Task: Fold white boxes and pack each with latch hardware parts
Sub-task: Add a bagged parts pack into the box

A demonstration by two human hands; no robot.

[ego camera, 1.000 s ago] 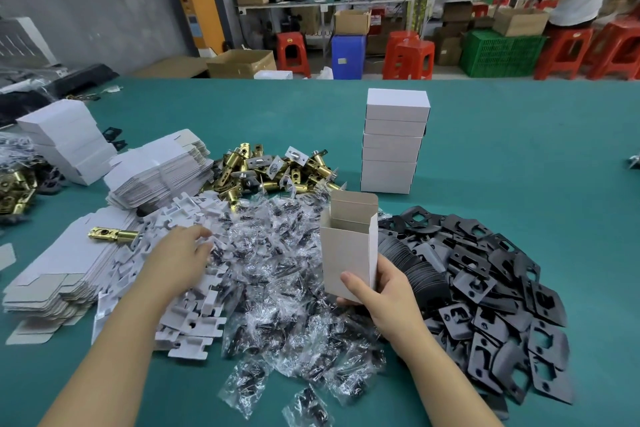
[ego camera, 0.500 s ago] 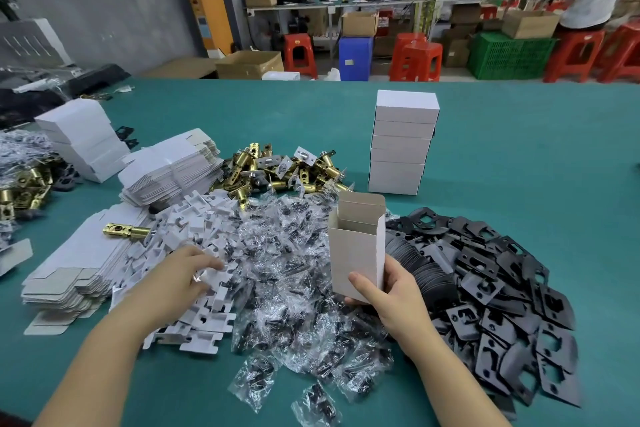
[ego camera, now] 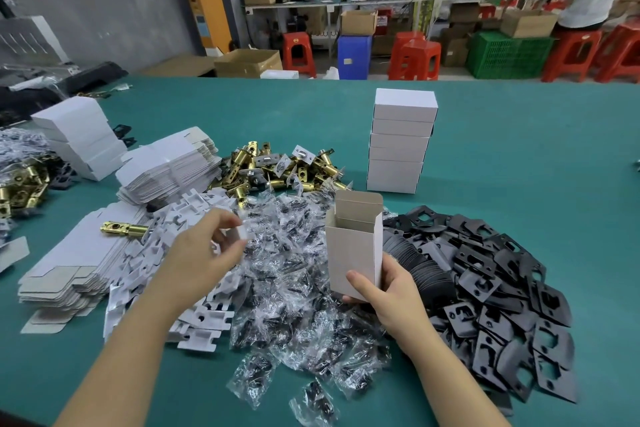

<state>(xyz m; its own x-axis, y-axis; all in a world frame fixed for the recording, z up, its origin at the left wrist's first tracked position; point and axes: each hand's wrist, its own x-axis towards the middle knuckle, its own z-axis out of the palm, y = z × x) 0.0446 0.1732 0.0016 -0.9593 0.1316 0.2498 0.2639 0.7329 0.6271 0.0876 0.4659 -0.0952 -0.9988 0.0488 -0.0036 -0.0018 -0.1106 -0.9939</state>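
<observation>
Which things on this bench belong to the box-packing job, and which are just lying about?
Job: open box in right hand; white insert in left hand; brass latches; bagged screws; black plates; flat blanks; packed stack.
Lying about: red stools, green crate, cardboard cartons.

Two bare forearms; no sleeves

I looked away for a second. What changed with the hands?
The left hand lifted off the white insert pile, now pinching one white insert and carrying it toward the open box. The right hand kept holding that box upright.
</observation>
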